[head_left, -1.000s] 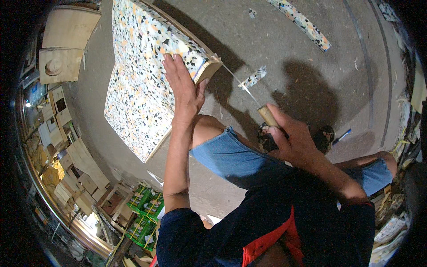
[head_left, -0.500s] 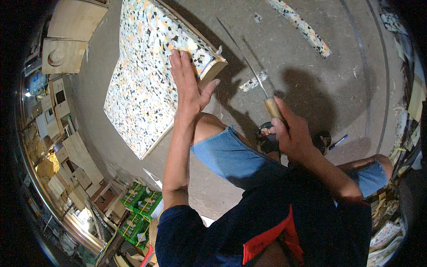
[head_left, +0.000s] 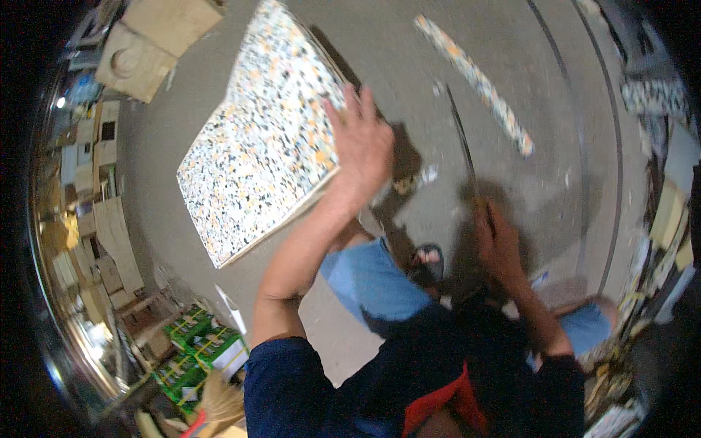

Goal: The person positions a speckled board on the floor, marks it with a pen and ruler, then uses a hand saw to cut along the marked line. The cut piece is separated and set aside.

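A thick panel faced with speckled multicoloured foam (head_left: 248,153) lies at the left on the grey floor. My left hand (head_left: 363,142) rests across its right edge, fingers stretched out and apart; the thumb is hidden. In my right hand (head_left: 500,244) is a long, thin-bladed knife (head_left: 461,131), its blade pointing up and away over the floor. My fingers wrap its handle, and blur hides their detail. Beyond the blade lies a long strip of the same speckled foam (head_left: 478,84).
Wooden boards (head_left: 139,58) stand at the far left. Green packages (head_left: 186,354) sit at the lower left. Small foam scraps (head_left: 427,174) lie between my hands. Foam pieces (head_left: 653,97) and other offcuts line the right side. My jeans-clad knees (head_left: 376,281) are close below.
My left hand has shifted right, from the panel's face to its edge. The knife has moved right and down with my right hand, away from the panel. The whole view has turned slightly.
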Available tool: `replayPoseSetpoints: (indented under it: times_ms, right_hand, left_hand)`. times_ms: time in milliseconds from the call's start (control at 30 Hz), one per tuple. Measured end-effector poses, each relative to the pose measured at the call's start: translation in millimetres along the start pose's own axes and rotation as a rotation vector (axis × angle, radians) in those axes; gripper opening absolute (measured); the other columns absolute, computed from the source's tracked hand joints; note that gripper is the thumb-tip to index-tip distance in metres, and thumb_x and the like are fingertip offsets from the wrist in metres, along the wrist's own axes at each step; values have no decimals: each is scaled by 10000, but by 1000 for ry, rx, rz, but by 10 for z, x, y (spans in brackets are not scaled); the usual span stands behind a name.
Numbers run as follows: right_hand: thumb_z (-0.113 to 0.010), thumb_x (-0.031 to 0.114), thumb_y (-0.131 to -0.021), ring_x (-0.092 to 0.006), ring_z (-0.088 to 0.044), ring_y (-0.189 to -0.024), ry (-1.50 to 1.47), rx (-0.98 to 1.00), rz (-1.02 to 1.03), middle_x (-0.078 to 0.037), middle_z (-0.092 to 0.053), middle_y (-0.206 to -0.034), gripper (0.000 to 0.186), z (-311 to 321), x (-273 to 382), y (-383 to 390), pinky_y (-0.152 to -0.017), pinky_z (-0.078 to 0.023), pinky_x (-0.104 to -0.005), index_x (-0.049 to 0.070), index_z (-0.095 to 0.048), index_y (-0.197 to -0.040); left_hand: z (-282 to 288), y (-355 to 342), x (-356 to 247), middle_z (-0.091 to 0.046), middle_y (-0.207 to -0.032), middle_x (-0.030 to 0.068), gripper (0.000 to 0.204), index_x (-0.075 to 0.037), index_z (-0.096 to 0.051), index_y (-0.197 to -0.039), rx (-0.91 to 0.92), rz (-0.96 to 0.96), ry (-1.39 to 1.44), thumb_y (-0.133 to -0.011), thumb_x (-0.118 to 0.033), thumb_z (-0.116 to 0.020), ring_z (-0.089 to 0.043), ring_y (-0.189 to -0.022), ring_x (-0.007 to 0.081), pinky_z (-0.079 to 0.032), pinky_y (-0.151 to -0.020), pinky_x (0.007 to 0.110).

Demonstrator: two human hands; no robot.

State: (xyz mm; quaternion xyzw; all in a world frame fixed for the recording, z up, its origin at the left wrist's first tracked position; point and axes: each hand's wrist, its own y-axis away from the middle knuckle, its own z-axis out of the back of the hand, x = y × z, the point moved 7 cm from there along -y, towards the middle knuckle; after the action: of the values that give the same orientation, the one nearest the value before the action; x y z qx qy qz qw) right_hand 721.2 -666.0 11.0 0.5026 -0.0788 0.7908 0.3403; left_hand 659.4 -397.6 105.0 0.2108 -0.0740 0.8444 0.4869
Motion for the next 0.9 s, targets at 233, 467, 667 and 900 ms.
replayPoseSetpoints:
  times_ms: [233,467,667,900]
  right_hand:
    - [-552,196,-999,-454,-690,-1016,-40,11,-3,-275,-681,-1180,503,-38,-33,58,-857,-556,-494,12,-474,-1460]
    - [-553,195,-1004,-372,-714,-844,-131,87,-63,-201,-707,-948,465,-166,-20,86,-757,-557,-467,23,-494,-1432]
    - [-525,184,-1027,-343,-707,-871,-14,-77,241,-181,-716,-979,427,-18,123,-42,-780,-546,-449,-23,-509,-1401]
    - [-534,227,-1043,-153,-613,-706,-268,31,-200,-89,-654,-979,457,-10,-393,-116,-639,-531,-317,17,-496,-1448]
  left_hand:
    - [50,-35,-120,-578,-1372,199,187,-75,-802,-901,-104,69,118,-748,-153,-726,-376,-1419,454,-175,-1113,778]
    - [-128,-58,-187,-616,-1343,176,278,-35,-764,-1043,-131,-112,-30,-828,-185,-670,-386,-1441,383,-203,-1150,725]
    - [-57,275,-14,-675,-1216,143,184,-48,-710,-962,-354,-206,410,-847,-191,-720,-503,-1338,312,-321,-1149,559]
    - [-476,1322,2041,-733,-1085,191,295,14,-740,-846,-648,1094,1108,-985,-235,-662,-690,-918,211,-555,-763,359]
